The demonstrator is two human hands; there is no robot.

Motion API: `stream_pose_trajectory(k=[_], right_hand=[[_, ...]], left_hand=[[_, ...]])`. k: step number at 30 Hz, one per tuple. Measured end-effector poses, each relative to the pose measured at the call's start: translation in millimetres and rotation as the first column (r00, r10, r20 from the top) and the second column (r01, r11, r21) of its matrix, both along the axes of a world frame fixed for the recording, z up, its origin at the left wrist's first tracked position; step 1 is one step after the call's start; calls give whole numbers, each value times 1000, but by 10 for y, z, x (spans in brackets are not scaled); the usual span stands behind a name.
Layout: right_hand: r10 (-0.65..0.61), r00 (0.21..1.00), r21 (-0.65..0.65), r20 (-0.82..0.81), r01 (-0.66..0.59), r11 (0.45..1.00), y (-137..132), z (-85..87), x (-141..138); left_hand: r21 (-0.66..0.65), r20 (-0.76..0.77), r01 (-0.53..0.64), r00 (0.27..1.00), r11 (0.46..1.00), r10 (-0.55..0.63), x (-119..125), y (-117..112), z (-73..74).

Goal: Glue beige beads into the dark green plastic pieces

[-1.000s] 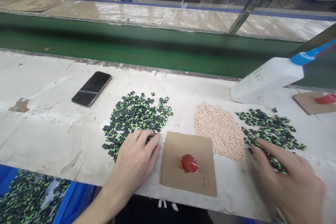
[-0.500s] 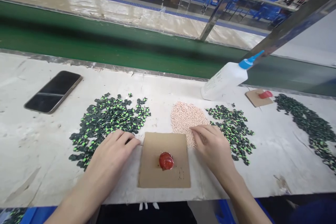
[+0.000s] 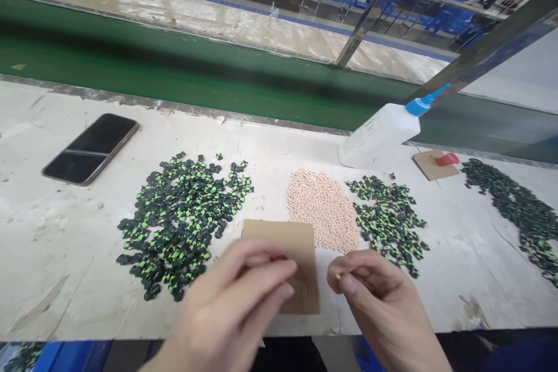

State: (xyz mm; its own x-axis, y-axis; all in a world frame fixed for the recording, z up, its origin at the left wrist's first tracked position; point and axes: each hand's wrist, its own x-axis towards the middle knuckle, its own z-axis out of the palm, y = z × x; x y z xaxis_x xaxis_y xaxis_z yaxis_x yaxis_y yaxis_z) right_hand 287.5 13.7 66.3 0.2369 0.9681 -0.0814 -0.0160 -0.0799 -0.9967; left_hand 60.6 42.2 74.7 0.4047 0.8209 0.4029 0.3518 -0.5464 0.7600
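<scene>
My left hand (image 3: 244,290) is over the cardboard square (image 3: 305,296), its fingers bent together; whatever they hold, if anything, is hidden. Behind those fingers, a bit of the glossy red blob (image 3: 278,258) shows on the cardboard. To the right of the cardboard, my right hand (image 3: 375,290) pinches a tiny pale pink bead (image 3: 338,276) between thumb and forefinger. The pile of pale pink beads (image 3: 320,203) lies just beyond this hand. Small black pieces with green marks form one heap (image 3: 178,215) on the left and another heap (image 3: 387,221) right of the beads.
A white bottle (image 3: 379,133) with a blue nozzle stands at the back right. Near it, a red cap (image 3: 447,159) lies on a smaller cardboard piece (image 3: 429,165). More dark pieces (image 3: 510,203) spread along the far right. A phone (image 3: 91,148) lies at the left.
My left hand has moved from the left heap's edge to over the cardboard, covering most of the red blob. My right hand has drawn back from the bead pile with a bead.
</scene>
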Motion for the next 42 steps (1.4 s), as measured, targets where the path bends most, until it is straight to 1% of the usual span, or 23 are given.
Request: stream_pose_trajectory(k=[1,3,5,8,11,14,16,17,18,19,21,23,24,25,26,28,30,32,34,36,37,38,42], right_hand=[[-18,996,-58,-86,13,998,-25,22,-51],[-33,985,-137,-167,10,991,-59,61,-119],[11,984,-142,-180,-37,989,-79,88,-144],[91,991,-103,-98,-101,989,-100,104,-142],[105,994,-53,19,-104,993,-128,101,-161],[83,996,-40,37,-82,996,-161,87,-200],[73,997,-56,10,-72,996,-176,69,-210],[85,996,-58,2,-85,995,-180,59,-206],[114,994,-52,2,-113,992,-180,48,-196],[155,988,-44,10,-155,987,-179,38,-184],[219,975,-20,43,-219,976,-175,25,-160],[235,968,3,90,-236,972,-180,20,-152],[240,964,9,117,-242,970,-188,19,-156],[241,960,11,143,-245,969,-199,18,-164],[247,955,5,163,-251,968,-214,16,-174],[267,948,-26,174,-267,963,-250,7,-193],[294,943,-69,153,-287,956,-284,-7,-199],[294,941,-105,167,-280,954,-304,-30,-185],[249,935,-97,254,-231,968,-304,-71,-159],[189,907,-36,375,-190,981,-286,-134,-137],[171,888,-1,426,-189,982,-274,-172,-134],[164,869,29,467,-201,979,-262,-212,-136],[139,823,107,551,-235,966,-233,-338,-178]], left_hand=[[10,33,36,999,999,-37,82,-36,-7],[36,99,57,993,998,-61,217,-88,-48],[40,150,32,988,999,-38,306,-114,-100],[44,203,-2,979,999,-7,358,-109,-149],[23,192,10,981,1000,-15,356,-90,-160],[-90,268,18,963,996,7,350,-103,-160],[-232,337,40,941,972,42,344,-121,-141],[-325,353,68,934,943,54,340,-126,-122],[-425,356,99,932,900,65,333,-127,-97],[-528,353,121,931,841,87,325,-123,-69],[-709,339,149,929,689,148,308,-104,-14],[-820,325,177,927,545,188,290,-80,21],[-852,322,194,927,487,193,282,-71,30],[-871,324,212,926,444,193,274,-66,34],[-881,330,228,924,415,192,268,-67,35],[-889,338,240,919,390,204,259,-85,26],[-891,343,228,904,393,254,254,-124,4],[-889,329,172,885,425,330,240,-174,-37],[-849,316,65,857,524,406,208,-217,-100],[-766,297,-52,855,640,425,163,-239,-174],[-723,283,-94,863,684,418,141,-241,-210],[-686,270,-118,875,718,402,124,-238,-243],[-577,241,-162,903,801,356,116,-215,-337]])
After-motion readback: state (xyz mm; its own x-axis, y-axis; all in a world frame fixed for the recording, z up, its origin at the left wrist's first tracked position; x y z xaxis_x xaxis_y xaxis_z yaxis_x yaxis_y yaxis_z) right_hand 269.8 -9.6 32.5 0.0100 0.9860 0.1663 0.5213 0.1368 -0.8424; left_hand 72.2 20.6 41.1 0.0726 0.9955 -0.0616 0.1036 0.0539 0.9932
